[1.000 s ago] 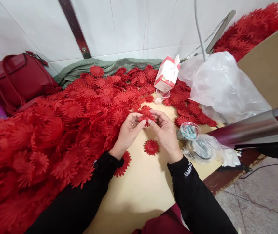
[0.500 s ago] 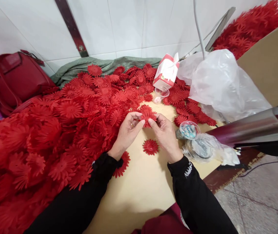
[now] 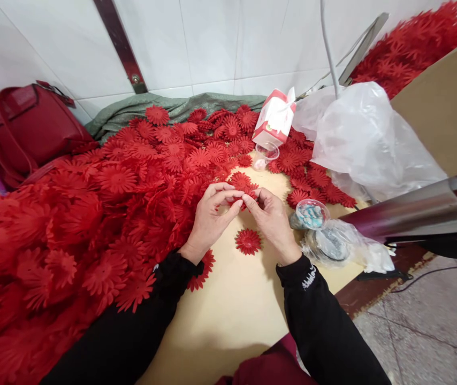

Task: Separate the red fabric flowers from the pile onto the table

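Note:
Between my two hands is a red artificial flower piece [image 3: 253, 189], mostly hidden by the fingers. My left hand [image 3: 213, 215] is closed at its far side, thumb and fingertips meeting at the petals. From the right, my right hand [image 3: 271, 218] pinches the same piece with thumb and forefinger. A layered red flower [image 3: 248, 241] lies flat on the table just below the hands. Another flower [image 3: 240, 180] rests right beyond the fingertips. Part of a red flower [image 3: 203, 271] pokes out beside my left cuff.
A large heap of red flower pieces [image 3: 116, 179] covers the left side. On the right stand a tissue box [image 3: 274, 118], a clear cup [image 3: 266, 152], a tub with blue-white contents [image 3: 311, 215], a plastic bag [image 3: 365, 136] and a shiny metal cylinder [image 3: 417, 208]. A red handbag [image 3: 39, 128] sits far left.
The held flower piece has tipped from facing me to nearly edge-on, so less of it shows. My left fingers have stretched over it toward the right hand.

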Available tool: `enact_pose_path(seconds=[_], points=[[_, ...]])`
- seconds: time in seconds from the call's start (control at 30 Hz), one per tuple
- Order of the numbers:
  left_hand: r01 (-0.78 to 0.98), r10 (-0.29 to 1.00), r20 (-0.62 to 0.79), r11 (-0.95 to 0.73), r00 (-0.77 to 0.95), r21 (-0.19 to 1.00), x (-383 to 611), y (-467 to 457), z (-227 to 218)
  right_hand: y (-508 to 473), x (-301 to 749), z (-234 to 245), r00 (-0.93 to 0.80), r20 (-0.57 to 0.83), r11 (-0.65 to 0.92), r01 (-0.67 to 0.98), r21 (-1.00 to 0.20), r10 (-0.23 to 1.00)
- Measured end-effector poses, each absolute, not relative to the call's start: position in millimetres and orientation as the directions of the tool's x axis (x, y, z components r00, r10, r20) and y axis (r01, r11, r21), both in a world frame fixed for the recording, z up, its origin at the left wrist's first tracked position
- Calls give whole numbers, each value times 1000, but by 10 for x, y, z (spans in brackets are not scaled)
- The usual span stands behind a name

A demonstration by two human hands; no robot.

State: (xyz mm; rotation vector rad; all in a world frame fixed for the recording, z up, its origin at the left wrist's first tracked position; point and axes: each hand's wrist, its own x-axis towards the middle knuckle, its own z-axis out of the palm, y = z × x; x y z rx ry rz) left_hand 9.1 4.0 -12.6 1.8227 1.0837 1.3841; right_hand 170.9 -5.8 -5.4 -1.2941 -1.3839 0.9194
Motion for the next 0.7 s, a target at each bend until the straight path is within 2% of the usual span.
enact_pose_path(seconds=[0.1,0.23,0.37,0.5,0.6,0.7], points=[[208,883,448,-468,138,859,86,60,-141,-47,1711,-80,65,119,107,162,-981,991],[214,885,435,-463,168,860,55,84,-156,-39,1703,-98,65,29,30,-13,-999,997],[278,886,421,-461,193,843,48,80,-149,-46,1695,-68,34,-33,-30,-96,-995,999],[239,883,423,-463,201,854,76,59,-134,-50,1683,-22,28,-66,-58,-240,-969,997],[176,908,412,-419,79,891,53,83,-135,-43,1687,14,36,-113,-90,-389,-917,993],[16,951,287,-287,-110,958,-6,133,-135,-28,1707,17,84,-136,-84,-452,-888,987]])
